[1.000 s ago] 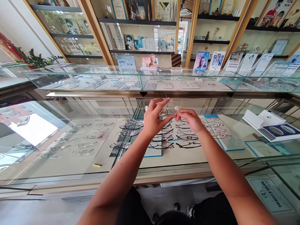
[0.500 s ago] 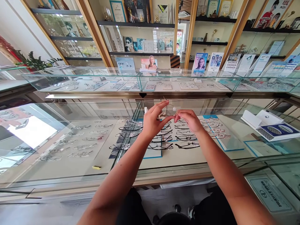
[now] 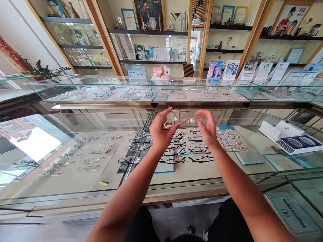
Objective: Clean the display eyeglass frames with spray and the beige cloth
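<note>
Above the glass counter, my left hand [image 3: 158, 130] grips a pair of thin-framed eyeglasses [image 3: 187, 120] between thumb and fingers. The frame is fine and partly blurred against the counter. A crumpled beige cloth [image 3: 168, 124] is tucked in the same palm. My right hand [image 3: 209, 129] is just right of the eyeglasses, fingers and thumb spread apart; it appears to hold nothing. Rows of dark-framed glasses [image 3: 174, 151] lie beneath the hands, with pinkish, thin-framed glasses [image 3: 233, 143] to the right.
On the right a white and blue box [image 3: 296, 139] lies open on the counter. A small yellow object [image 3: 103, 183] lies at the left front. Beyond runs a second glass display case [image 3: 151, 88] with standing cards. Shelves with framed pictures line the wall.
My right hand has come away from the eyeglasses and its fingers have spread. My left hand has shifted slightly left, still holding them. The view has tilted up a little.
</note>
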`<state>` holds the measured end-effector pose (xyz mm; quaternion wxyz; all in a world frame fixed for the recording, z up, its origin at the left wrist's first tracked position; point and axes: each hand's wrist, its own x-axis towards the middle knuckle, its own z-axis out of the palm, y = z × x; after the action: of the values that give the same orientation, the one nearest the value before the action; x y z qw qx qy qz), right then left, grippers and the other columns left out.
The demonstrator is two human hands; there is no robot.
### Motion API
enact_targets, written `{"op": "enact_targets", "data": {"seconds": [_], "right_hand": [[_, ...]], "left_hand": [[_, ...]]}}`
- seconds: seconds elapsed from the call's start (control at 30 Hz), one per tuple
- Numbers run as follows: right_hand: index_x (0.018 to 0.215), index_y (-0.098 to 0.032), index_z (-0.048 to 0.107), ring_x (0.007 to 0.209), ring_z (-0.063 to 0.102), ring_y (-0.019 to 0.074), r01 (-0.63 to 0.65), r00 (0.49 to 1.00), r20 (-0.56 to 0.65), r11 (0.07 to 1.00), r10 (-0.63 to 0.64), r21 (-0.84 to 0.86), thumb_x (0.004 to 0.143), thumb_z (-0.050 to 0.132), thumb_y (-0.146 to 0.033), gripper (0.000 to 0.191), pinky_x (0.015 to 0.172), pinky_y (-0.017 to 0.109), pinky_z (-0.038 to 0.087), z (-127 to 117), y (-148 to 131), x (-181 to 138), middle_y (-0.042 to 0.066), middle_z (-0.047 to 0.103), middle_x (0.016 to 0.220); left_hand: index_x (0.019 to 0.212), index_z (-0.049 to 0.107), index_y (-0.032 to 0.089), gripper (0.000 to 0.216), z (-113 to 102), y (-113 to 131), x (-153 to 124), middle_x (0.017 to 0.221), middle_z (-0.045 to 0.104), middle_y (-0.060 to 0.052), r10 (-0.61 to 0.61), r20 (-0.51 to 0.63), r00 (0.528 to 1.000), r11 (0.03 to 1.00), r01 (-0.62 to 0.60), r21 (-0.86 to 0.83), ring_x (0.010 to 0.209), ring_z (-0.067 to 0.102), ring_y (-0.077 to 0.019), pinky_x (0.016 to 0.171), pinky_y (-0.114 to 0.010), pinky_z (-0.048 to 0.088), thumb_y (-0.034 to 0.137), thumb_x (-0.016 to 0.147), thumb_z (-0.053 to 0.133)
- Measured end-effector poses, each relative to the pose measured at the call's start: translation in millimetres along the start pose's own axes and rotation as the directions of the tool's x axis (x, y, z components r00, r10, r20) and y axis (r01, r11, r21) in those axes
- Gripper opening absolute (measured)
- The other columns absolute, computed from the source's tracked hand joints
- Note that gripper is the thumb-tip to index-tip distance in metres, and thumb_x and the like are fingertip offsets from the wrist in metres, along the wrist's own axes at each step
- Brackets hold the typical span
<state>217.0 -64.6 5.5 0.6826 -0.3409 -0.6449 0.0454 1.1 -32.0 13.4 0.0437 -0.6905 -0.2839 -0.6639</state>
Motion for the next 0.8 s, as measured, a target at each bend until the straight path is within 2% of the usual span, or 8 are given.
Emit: {"op": "enact_targets", "data": {"seconds": [0.1,0.2,0.3,0.43,0.5,0.57,0.67,0.8], "right_hand": [[0.144,-0.027,0.063,0.118,0.073,0.0314,0.207,0.975,-0.037,0.959,-0.217,-0.192,0.098,0.073,-0.053,0.053,0.098,0.053,0.061,2.0,-6.1,-3.7,0.012,0.075,0.132],[0.153,-0.03,0.057,0.119,0.074,0.0324,0.303,0.941,-0.057,0.905,-0.334,-0.298,0.099,0.077,-0.045,0.059,0.096,0.054,0.064,4.2,-16.1,4.3,0.013,0.075,0.134],[0.153,-0.033,0.057,0.118,0.075,0.032,0.375,0.906,-0.053,0.854,-0.421,-0.361,0.102,0.077,-0.041,0.055,0.098,0.055,0.066,5.4,-32.3,28.5,0.01,0.077,0.132],[0.151,-0.034,0.059,0.119,0.076,0.0317,0.48,0.828,-0.093,0.784,-0.554,-0.393,0.105,0.077,-0.04,0.05,0.1,0.054,0.066,8.7,-60.4,72.5,0.009,0.078,0.131],[0.153,-0.034,0.059,0.124,0.075,0.0335,0.505,0.804,-0.106,0.767,-0.585,-0.396,0.105,0.078,-0.043,0.052,0.103,0.057,0.066,11.6,-74.1,90.4,0.01,0.077,0.135],[0.153,-0.033,0.06,0.126,0.074,0.0343,0.511,0.802,-0.109,0.77,-0.587,-0.382,0.106,0.077,-0.044,0.051,0.105,0.059,0.066,14.2,-86.0,101.3,0.011,0.076,0.137],[0.152,-0.032,0.061,0.124,0.076,0.0327,0.473,0.838,-0.107,0.809,-0.536,-0.348,0.108,0.075,-0.044,0.048,0.099,0.055,0.068,15.1,-99.2,104.2,0.011,0.077,0.137],[0.147,-0.03,0.065,0.123,0.077,0.0315,0.437,0.869,-0.087,0.838,-0.487,-0.325,0.106,0.078,-0.042,0.045,0.094,0.051,0.069,10.2,-108.6,97.0,0.011,0.078,0.136]], "left_hand": [[0.139,0.077,0.024,0.055,-0.7,8.1,5.7,0.131,0.086,-0.011,-0.013,-0.14,0.99,1.0,0.013,-0.004,0.104,0.083,-0.0241,0.085,-0.035,0.066,0.043,0.091,0.097],[0.138,0.077,0.025,0.053,-3.2,17.3,19.6,0.13,0.086,-0.009,0.01,-0.216,0.976,1.0,-0.012,-0.008,0.104,0.083,-0.0235,0.084,-0.035,0.065,0.041,0.091,0.096],[0.138,0.076,0.026,0.052,-7.4,25.0,45.1,0.131,0.086,-0.009,0.066,-0.286,0.956,0.997,-0.077,-0.028,0.108,0.082,-0.0239,0.086,-0.035,0.065,0.038,0.091,0.095],[0.138,0.075,0.026,0.054,-11.8,32.7,88.6,0.138,0.083,-0.01,0.105,-0.382,0.918,0.994,-0.105,0.021,0.119,0.08,-0.0272,0.091,-0.039,0.065,0.039,0.09,0.095],[0.141,0.073,0.026,0.057,-12.4,37.5,106.0,0.143,0.08,-0.011,0.101,-0.427,0.899,0.994,-0.11,0.004,0.124,0.078,-0.029,0.095,-0.041,0.065,0.04,0.09,0.094],[0.142,0.072,0.027,0.057,-13.0,43.3,116.4,0.144,0.079,-0.011,0.094,-0.472,0.877,0.992,-0.123,-0.031,0.126,0.077,-0.0296,0.096,-0.043,0.065,0.039,0.09,0.092],[0.139,0.073,0.029,0.053,-15.7,50.6,119.4,0.137,0.081,-0.01,0.091,-0.517,0.851,0.991,-0.129,-0.036,0.124,0.076,-0.029,0.093,-0.043,0.065,0.036,0.09,0.092],[0.134,0.074,0.029,0.052,-23.9,51.6,114.5,0.132,0.081,-0.009,0.114,-0.493,0.862,0.99,-0.142,-0.019,0.121,0.076,-0.0285,0.089,-0.042,0.066,0.036,0.086,0.094]]}}
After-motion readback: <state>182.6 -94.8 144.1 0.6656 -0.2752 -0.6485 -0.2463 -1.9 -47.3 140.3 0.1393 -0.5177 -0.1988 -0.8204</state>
